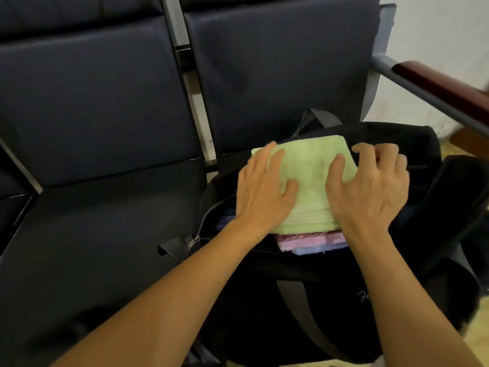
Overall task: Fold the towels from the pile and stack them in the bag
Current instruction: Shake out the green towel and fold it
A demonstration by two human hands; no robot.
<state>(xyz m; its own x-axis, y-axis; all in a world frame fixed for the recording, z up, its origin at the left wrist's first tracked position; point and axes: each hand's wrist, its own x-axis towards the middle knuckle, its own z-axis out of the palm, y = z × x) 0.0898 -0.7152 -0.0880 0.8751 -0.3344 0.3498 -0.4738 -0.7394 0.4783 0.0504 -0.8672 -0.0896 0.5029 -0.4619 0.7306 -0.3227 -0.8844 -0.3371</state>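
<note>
Folded green towel [308, 178] on top of stack in open black bag [291, 300], flat, roughly centred over bag mouth. Under it, at near edge: pink towel [309, 241], dark red/maroon strip just above the pink, blue towel [315, 250] at bottom. More blue cloth [225, 221] visible inside bag at left, by zipper; prob. another towel, too dark to tell.

Left hand [260, 192] palm-down on left part of green towel, fingers straight & spread, pressing flat. Grip released, nothing grasped.

Right hand [370, 189] on right part of green towel, thumb lying on cloth, fingers bent over far-right edge toward bag rim. Tips blurred; grip on towel edge or bag rim: cannot tell.

Bag on right seat [277, 75] of dark blue seat row, mouth unzipped, zipper pull [192, 242] and grey tab hanging at left end. Grey strap [299, 308] down front of bag, another loop behind at top. Pale lettering on front, partly cut off.

Left seat [92, 221] next to bag. Metal armrest w/ dark red pad [444, 88] at right. White wall behind.
</note>
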